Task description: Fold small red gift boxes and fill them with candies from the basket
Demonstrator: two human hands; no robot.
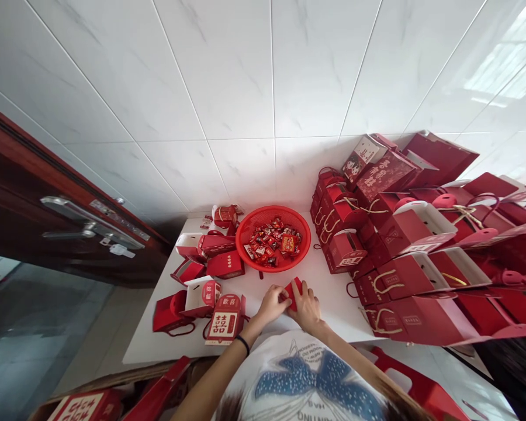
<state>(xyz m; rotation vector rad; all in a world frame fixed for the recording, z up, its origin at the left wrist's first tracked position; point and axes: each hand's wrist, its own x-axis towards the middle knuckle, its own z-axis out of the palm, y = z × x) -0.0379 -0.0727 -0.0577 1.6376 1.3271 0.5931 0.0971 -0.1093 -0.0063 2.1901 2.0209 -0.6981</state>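
Both my hands meet at a small red box (294,293) at the front of the white table (267,286). My left hand (273,304) pinches its left side between thumb and fingers. Across its right side, the fingers of my right hand (305,305) are closed on it. Much of the box is hidden by my fingers, so its exact form cannot be told. Just beyond them stands a round red plastic basket (241,248) of wrapped candies (274,241).
Several red gift boxes, one with a double-happiness sign (222,323), stand at the left. Many handled red boxes (403,234) are piled along the right. A tiled wall (241,88) rises behind; a brown door (21,193) is at the left. A carton (193,374) sits below.
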